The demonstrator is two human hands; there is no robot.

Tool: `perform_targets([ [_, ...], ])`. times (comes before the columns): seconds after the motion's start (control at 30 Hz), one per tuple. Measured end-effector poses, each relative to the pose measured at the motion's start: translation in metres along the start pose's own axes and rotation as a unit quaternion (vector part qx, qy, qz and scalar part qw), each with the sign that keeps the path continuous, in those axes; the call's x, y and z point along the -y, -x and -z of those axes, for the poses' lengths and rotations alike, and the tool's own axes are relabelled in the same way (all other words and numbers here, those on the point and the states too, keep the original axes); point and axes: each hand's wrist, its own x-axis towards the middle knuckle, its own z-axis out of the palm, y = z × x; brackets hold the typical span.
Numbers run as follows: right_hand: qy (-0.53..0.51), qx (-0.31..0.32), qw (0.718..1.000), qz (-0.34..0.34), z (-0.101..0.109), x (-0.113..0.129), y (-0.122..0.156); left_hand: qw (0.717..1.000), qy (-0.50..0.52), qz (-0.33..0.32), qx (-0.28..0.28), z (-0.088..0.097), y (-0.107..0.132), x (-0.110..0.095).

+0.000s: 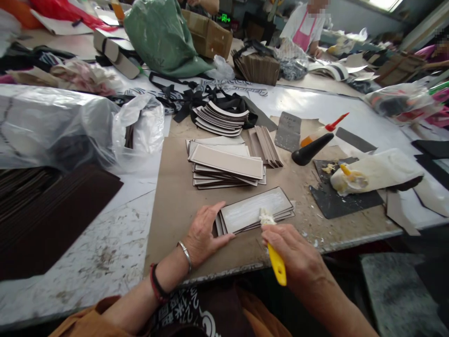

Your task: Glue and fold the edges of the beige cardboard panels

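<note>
A small stack of flat rectangular panels (245,211) lies on the brown board, its top panel smeared with a whitish coating. My left hand (205,234) grips the left end of this stack, thumb at the near edge and fingers at the far edge. In my right hand (293,248) is a brush with a yellow handle (278,264). Its white-caked bristles (266,217) are over the right part of the top panel, at the near edge. Just beyond sits a taller pile of beige panels with dark edges (228,161).
Curved strips (220,117) and folded brown strips (268,145) lie farther back. To the right are a black tapered object (312,149), a red-tipped bottle (336,121) and a whitish container (382,171) with yellow inside. Dark sheets (70,206) and plastic wrapping (70,124) lie left. Another person (304,28) stands beyond.
</note>
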Motion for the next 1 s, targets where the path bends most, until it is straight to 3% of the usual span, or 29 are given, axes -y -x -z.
perform_targets([
  [0.2, -0.211, 0.007, 0.977, -0.019, -0.013, 0.031, -0.010, 1.000, 0.016, 0.003, 0.003, -0.001, 0.002, 0.001],
  [0.4, -0.257, -0.103, 0.937, -0.213, -0.028, 0.005, -0.021, 1.000, 0.006, 0.006, -0.002, -0.002, 0.001, 0.002],
  [0.53, -0.217, -0.141, 0.922, -0.288, -0.035, -0.021, -0.019, 1.000, -0.002, 0.000, -0.007, -0.004, 0.002, 0.002],
  [0.73, -0.032, -0.193, 0.938, -0.286, -0.007, -0.054, -0.003, 0.999, -0.013, -0.013, -0.031, -0.005, 0.002, 0.005],
  [1.0, 0.018, -0.205, 0.947, -0.245, 0.015, -0.056, 0.008, 0.999, -0.030, -0.016, -0.018, -0.001, 0.000, 0.001],
])
